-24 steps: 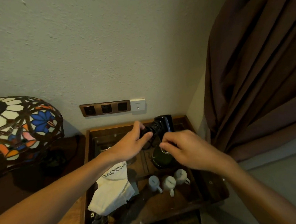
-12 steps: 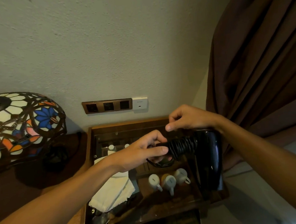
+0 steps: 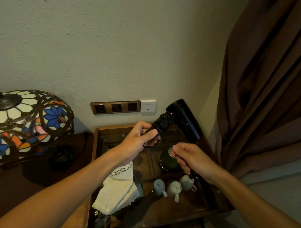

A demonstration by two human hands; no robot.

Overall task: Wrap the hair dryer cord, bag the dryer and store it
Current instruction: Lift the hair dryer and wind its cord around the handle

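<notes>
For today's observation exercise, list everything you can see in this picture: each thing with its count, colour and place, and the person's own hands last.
dryer: one, black, held above the tray
cord: one, black, coiled round the dryer handle, its end leading to the right hand
tray: one, brown wood, below the sockets
bag: one, white with print, left part of tray
cups: three, white, front of tray
kettle: one, dark, mid tray
lamp: one, multicoloured glass, left
sockets: three, dark, on wall
curtain: one, brown, right
left hand: grips the wrapped handle
right hand: pinches the cord end

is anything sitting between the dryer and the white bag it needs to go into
Nothing visible blocks it. The hair dryer, held up by the left hand, hangs above the tray; the white bag lies below on the tray's left, with only the left forearm crossing over it.
</notes>
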